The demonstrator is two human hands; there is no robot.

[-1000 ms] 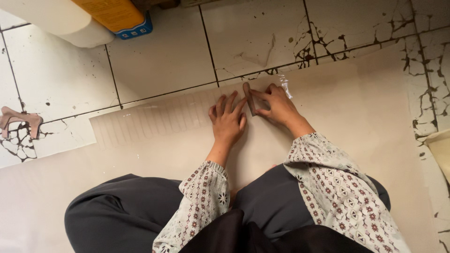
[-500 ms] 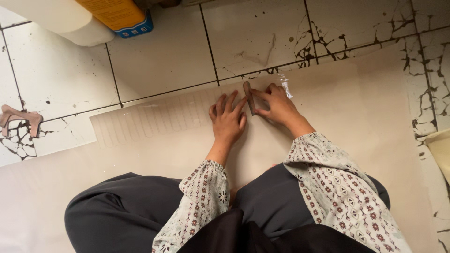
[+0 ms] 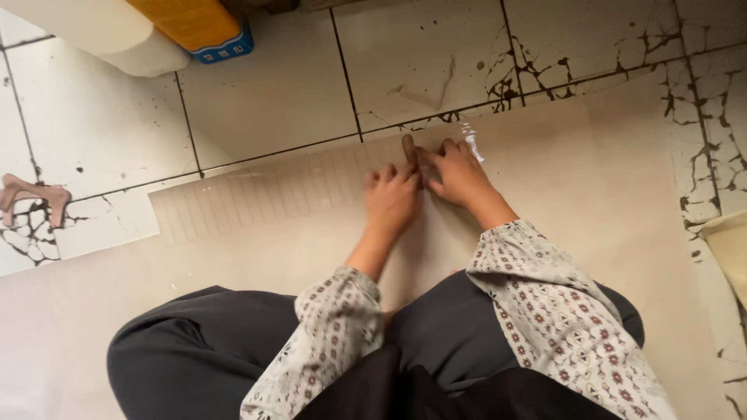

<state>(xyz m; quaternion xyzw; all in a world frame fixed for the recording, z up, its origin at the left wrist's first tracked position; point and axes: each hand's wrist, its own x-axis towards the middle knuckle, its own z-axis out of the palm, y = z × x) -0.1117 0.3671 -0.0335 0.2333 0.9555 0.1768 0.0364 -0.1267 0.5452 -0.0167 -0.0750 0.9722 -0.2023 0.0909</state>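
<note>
1. Paper sheet [image 3: 296,233], big and pale beige, is lying flat on the tiled floor [image 3: 272,93], in front of the person's knees.
2. One part of the sheet is showing a row of thin, straight folds [image 3: 257,194], running from the left up to the hands.
3. Left hand [image 3: 391,201] is pressing down on the sheet near its far edge, with the fingers lying flat and spread, not gripping anything.
4. Right hand [image 3: 457,173] is sitting just beside the left hand, touching it, with the fingers curling around a small brown tool [image 3: 408,148].
5. That brown tool is standing on the sheet between the two hands.
6. A small clear wrapper [image 3: 472,142] is peeking out by the right hand's fingers.
7. A small brown piece [image 3: 31,194] is lying far off to the left on the cracked tiles.
8. A white and orange container [image 3: 156,31] is sitting at the top left.
</note>
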